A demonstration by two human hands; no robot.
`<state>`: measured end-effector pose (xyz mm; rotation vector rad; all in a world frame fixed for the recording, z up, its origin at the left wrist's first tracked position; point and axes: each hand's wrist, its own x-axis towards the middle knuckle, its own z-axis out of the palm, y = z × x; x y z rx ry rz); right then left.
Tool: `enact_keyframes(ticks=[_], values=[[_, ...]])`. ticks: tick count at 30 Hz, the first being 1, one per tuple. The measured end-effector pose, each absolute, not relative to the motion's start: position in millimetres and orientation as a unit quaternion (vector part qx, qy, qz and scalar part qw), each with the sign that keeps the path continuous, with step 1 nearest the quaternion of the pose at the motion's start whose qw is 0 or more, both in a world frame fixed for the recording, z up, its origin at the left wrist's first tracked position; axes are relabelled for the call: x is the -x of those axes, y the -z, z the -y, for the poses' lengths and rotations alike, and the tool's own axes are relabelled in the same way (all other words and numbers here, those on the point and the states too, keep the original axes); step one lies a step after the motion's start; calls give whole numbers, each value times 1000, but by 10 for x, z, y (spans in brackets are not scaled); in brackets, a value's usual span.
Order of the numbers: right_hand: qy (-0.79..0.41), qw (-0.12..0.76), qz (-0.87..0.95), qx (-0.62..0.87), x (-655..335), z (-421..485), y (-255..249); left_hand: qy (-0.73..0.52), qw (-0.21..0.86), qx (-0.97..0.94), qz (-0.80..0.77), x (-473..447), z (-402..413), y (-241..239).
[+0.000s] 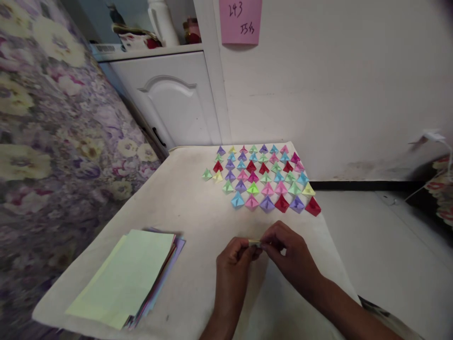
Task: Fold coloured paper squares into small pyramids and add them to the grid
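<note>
From my remote seat, I see one left hand (pixel 235 259) and one right hand (pixel 290 250) pinching what looks like one small, pale yellow folded-paper piece (pixel 254 243) over the off-white, cloth-covered table (pixel 196 269). Beyond, the nearest row of multicoloured, pointed folded-paper shapes (pixel 267 204) counts six: two red, two purple, one blue, one pink.

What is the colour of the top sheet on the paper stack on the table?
The top sheet is pale green, seen best in the head view.
</note>
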<state>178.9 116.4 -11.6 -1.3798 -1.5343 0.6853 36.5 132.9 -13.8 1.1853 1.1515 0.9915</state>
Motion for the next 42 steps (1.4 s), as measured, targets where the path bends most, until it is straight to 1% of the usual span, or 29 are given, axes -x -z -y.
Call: enact_keyframes(ticks=[5,10,14,18,20,25,30,34,42], values=[[-294,469,624,552,-1792,-1166,111,-418,574,-501,-495,-377,-1335,120],[-320,462,618,550,-1773,-1173,142,-417,534,-537,-503,-380,-1336,86],[-336,480,608,536,-1735,-1170,162,-424,507,-565,-494,-381,-1327,92],[-324,490,607,535,-1732,-1175,163,-428,498,-579,-483,-383,-1309,83],[-307,488,614,539,-1752,-1181,155,-425,513,-578,-472,-379,-1301,57],[-295,476,631,537,-1796,-1190,125,-405,591,-524,-461,-354,-1314,23],[-288,450,654,535,-1784,-1176,127,-409,635,-435,-491,-328,-1372,125],[-283,448,652,542,-1783,-1170,132,-431,686,-367,-457,-326,-1394,199],[-296,470,637,534,-1742,-1173,141,-456,717,-319,-420,-359,-1399,247]])
